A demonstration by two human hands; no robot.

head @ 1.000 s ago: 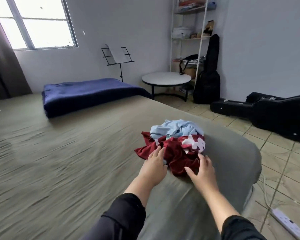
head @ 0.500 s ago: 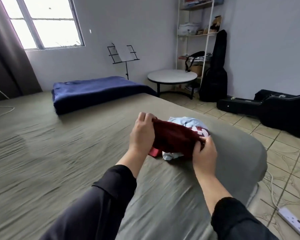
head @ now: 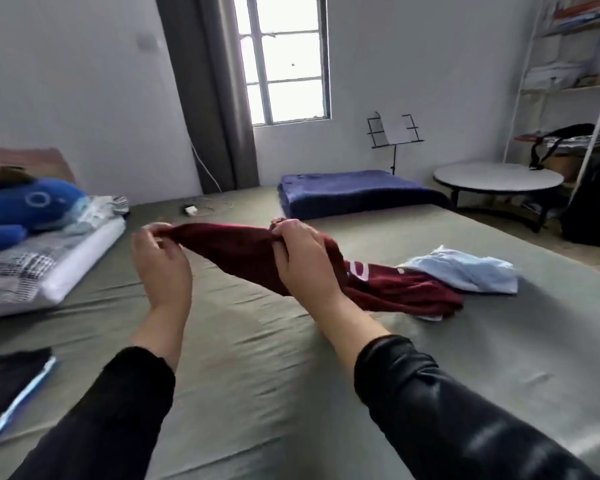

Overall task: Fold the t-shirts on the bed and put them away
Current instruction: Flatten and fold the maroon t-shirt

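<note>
both hands pinch the maroon t-shirt [head: 236,251]; left hand [head: 161,261] and right hand [head: 305,265] stretch its top edge sideways; its tail trails right onto the bed [head: 257,358]

2 t-shirts, maroon [head: 236,249] and light blue [head: 465,271]; 2 hands, left [head: 161,268], right [head: 305,261]; 1 bed [head: 257,358]; 1 round table [head: 497,176]

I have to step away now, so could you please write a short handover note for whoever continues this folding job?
Left hand pinches one end of the dark red t-shirt; right hand has a grip on its middle.
The shirt is half lifted, its far end trailing on the bed.
The light blue t-shirt lies crumpled beside that end.
Done: nothing folded yet.
Left: fold both shirts and put them away.
</note>
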